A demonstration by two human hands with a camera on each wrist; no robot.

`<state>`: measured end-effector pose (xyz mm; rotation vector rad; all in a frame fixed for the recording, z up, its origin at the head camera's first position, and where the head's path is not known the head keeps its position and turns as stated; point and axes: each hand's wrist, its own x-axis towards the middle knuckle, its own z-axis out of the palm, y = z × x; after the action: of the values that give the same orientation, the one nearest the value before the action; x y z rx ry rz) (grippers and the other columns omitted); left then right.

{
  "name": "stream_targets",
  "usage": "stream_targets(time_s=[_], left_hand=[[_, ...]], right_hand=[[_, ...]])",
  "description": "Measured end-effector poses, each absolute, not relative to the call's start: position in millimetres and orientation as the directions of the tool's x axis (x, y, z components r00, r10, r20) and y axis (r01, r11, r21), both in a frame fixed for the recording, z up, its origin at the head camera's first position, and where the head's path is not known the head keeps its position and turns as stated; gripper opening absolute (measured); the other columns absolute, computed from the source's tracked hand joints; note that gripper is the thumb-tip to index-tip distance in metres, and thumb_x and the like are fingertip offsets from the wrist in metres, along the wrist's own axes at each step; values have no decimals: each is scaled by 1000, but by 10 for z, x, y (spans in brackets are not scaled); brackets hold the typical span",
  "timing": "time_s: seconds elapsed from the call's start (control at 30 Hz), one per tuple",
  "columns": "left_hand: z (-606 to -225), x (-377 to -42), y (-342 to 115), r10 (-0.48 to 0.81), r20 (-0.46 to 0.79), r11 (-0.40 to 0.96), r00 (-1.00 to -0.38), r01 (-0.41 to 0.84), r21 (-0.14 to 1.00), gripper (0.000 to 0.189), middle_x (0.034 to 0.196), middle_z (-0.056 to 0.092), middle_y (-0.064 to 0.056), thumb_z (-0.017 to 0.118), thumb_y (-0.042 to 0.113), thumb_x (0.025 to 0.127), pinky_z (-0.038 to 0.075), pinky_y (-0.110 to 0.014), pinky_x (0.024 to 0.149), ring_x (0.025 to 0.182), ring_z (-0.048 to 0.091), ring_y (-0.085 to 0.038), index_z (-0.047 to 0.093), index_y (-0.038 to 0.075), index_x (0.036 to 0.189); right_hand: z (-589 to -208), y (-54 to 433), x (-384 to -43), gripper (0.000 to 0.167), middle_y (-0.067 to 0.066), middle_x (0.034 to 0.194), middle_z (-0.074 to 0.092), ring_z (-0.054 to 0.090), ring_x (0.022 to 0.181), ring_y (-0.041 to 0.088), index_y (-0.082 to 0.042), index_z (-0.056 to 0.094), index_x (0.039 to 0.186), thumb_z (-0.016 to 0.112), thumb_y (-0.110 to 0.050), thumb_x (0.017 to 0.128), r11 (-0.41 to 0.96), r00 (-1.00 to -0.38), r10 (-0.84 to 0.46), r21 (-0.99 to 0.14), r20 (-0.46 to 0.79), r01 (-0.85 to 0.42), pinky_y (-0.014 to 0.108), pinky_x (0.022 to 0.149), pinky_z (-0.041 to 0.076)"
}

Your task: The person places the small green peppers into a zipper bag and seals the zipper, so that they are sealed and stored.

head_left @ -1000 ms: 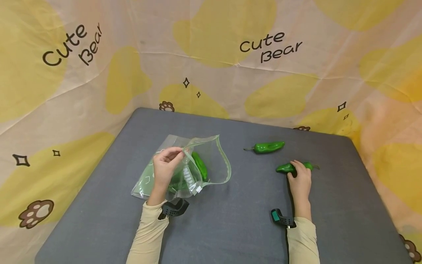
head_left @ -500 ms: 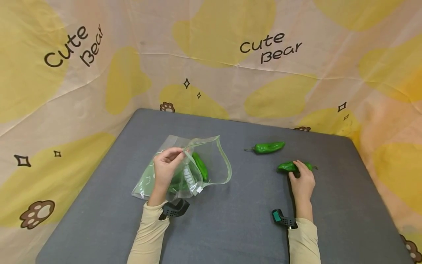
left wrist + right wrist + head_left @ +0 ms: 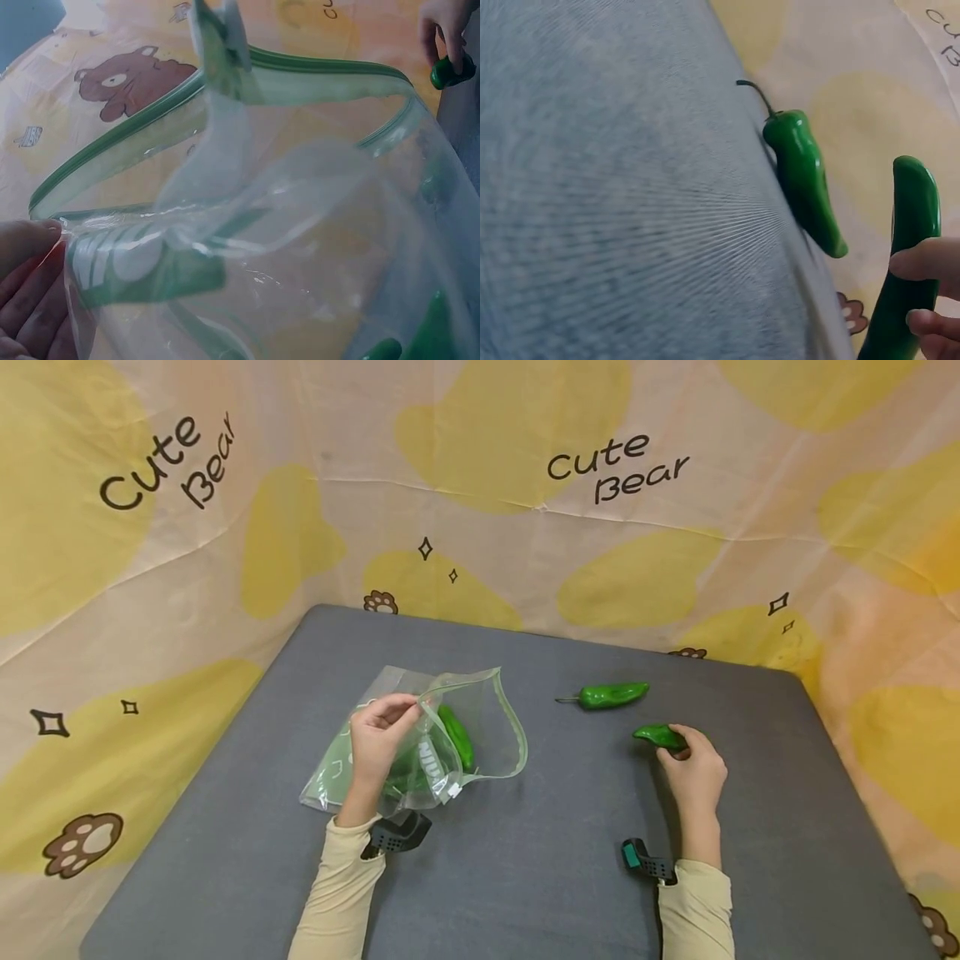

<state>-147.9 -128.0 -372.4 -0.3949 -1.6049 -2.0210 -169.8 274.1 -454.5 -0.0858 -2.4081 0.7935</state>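
Note:
My left hand [image 3: 378,739] pinches the edge of a clear zip bag [image 3: 405,681] with green trim, its mouth spread wide toward the right. Inside the bag lie green peppers, one of them, a long green pepper [image 3: 456,737], near the mouth. A white slider [image 3: 453,791] sits at the near end of the zip. On the right, my right hand [image 3: 693,772] grips a green pepper [image 3: 657,734] between thumb and fingers, its tip pointing left; in the right wrist view the held pepper [image 3: 915,202] stands nearly upright. Behind it, another green pepper [image 3: 611,696] lies on the table, stem to the left.
The grey table [image 3: 525,877] reaches back to a yellow and cream printed cloth [image 3: 480,485] that hangs along its back and sides. A black wrist camera [image 3: 397,833] is strapped at the left wrist, another wrist camera [image 3: 647,862] at the right.
My right hand has turned and shifted slightly right, raising the pepper it grips; the stem end is now hidden by the hand. The left hand and bag have stayed put.

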Motion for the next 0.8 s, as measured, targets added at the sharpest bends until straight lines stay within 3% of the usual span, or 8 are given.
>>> stream_targets(time_s=[0.23,0.33,0.5,0.67,0.8], left_hand=[[-3727,-1474,-1277,-218,526,-155,-822,561,813,28,76,67,-4,59,-21,72,52,-20,63,70,64,-12,69,5,79],[-3723,-1477,-1275,-215,529,-150,-821,564,812,26,76,67,-4,59,-21,72,52,-20,63,70,64,-11,68,2,80],[-3723,-1478,-1277,-212,527,-151,-823,561,814,26,76,67,-3,58,-21,72,52,-21,63,70,64,-12,68,2,80],[-3723,-1476,-1277,-209,519,-158,-829,552,818,27,77,67,-3,58,-21,73,52,-21,64,71,64,-12,69,3,79],[-3720,-1477,-1275,-209,518,-154,-829,552,820,24,76,67,-2,59,-20,73,52,-21,64,71,64,-12,68,1,79]], right_hand=[[-4402,2733,-1651,34,17,94,60,55,62,27,0,63,101,74,-1,69,794,-852,291,-607,435,-39,40,57,45],[-4251,2691,-1594,33,18,94,60,57,64,28,1,61,101,72,0,70,777,-856,311,-629,412,-20,28,54,45],[-4168,2679,-1552,32,16,97,60,57,62,23,0,61,102,72,-3,72,736,-835,381,-677,397,14,7,49,35],[-4116,2666,-1527,31,13,98,61,49,58,3,-2,60,102,71,-11,74,696,-827,434,-716,358,55,8,48,36],[-4213,2735,-1573,34,14,97,61,50,56,1,-4,61,103,72,-16,73,645,-833,444,-763,331,41,16,42,41]])
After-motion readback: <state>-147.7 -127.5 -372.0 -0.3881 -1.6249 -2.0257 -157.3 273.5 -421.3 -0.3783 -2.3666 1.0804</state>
